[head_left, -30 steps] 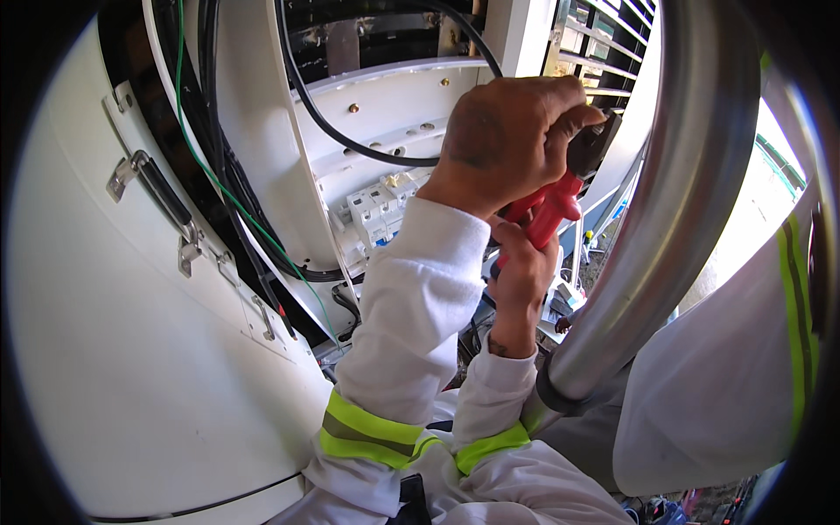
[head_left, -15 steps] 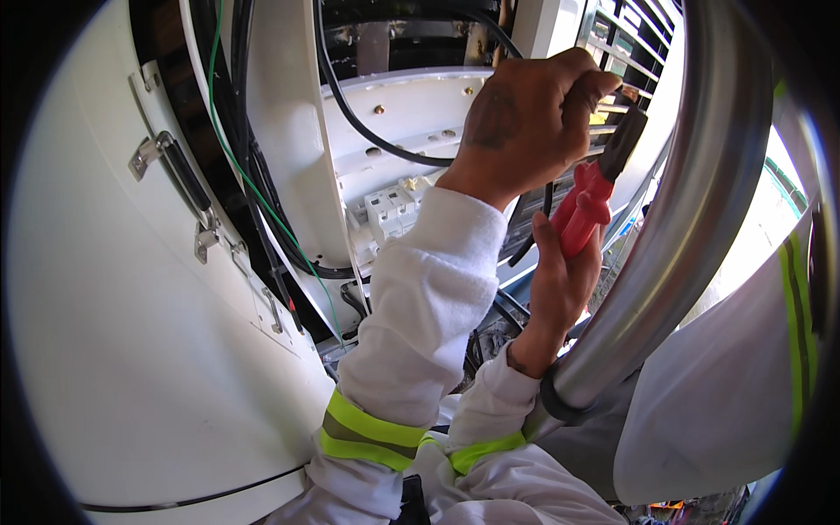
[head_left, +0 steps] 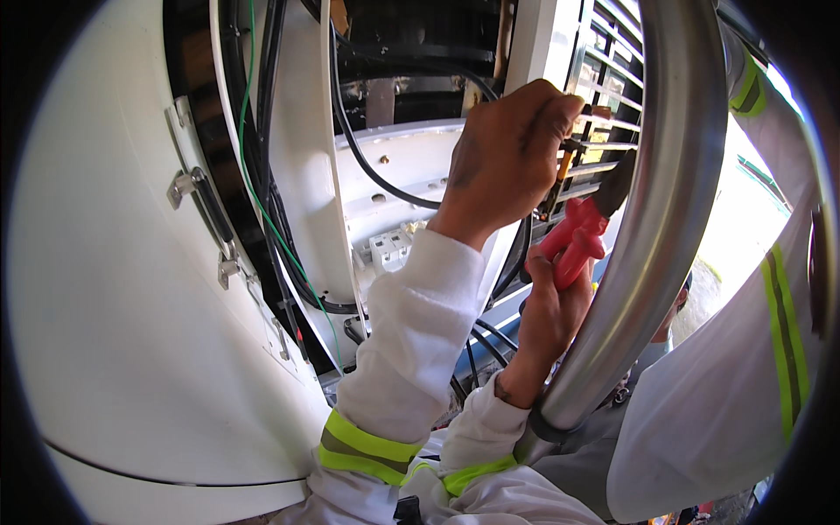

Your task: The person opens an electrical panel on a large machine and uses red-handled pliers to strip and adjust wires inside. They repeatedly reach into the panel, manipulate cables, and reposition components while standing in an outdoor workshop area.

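My left hand point(head_left: 512, 153) is raised in front of the open white cabinet, its fingers curled tight around a cable. The copper-coloured cable end point(head_left: 598, 112) sticks out beyond the thumb; most of the held part is hidden. Lower down and to the right, my right hand point(head_left: 556, 319) grips pliers point(head_left: 573, 241) by their red handles. The dark jaws point up and to the right, below the copper end and apart from it, close to a thick metal pipe point(head_left: 674, 201). Whether the jaws are parted is hard to make out.
A white cabinet door point(head_left: 114, 289) with a black handle point(head_left: 212, 208) stands on the left. Black cables point(head_left: 271, 149) and a thin green wire point(head_left: 248, 166) run beside white terminal blocks point(head_left: 389, 249). A co-worker's white garment point(head_left: 700, 411) with yellow-green bands is at right.
The view has shifted. My left hand has drawn away from the plier jaws, and the copper end now stands above them. More of a co-worker's clothing shows at right.
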A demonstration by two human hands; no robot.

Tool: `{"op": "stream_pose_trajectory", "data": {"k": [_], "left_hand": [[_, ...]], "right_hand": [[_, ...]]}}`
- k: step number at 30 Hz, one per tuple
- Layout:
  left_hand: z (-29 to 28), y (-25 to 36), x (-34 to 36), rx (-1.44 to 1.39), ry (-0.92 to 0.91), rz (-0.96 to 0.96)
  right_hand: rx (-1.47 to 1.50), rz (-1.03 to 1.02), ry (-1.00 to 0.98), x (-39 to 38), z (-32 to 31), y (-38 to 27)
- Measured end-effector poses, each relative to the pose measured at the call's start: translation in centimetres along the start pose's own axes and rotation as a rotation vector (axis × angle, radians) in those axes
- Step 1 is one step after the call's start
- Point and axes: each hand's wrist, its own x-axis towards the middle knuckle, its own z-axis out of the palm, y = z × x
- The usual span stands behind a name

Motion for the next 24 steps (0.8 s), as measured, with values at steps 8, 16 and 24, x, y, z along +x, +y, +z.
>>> {"op": "stream_pose_trajectory", "data": {"k": [8,16,24], "left_hand": [[-1.9,3.9,1.1,-0.201,0.042,0.144],[-3.7,4.9,0.7,-0.192,0.115,0.252],[-1.7,3.0,3.4,-0.193,-0.003,0.246]], "right_hand": [[-0.367,-0.204,-0.104,4.6,1.7,-2.0],[-0.378,-0.299,-0.411,10.5,5.6,-4.2],[0.153,0.042,-0.676,14.0,7.8,-5.0]]}}
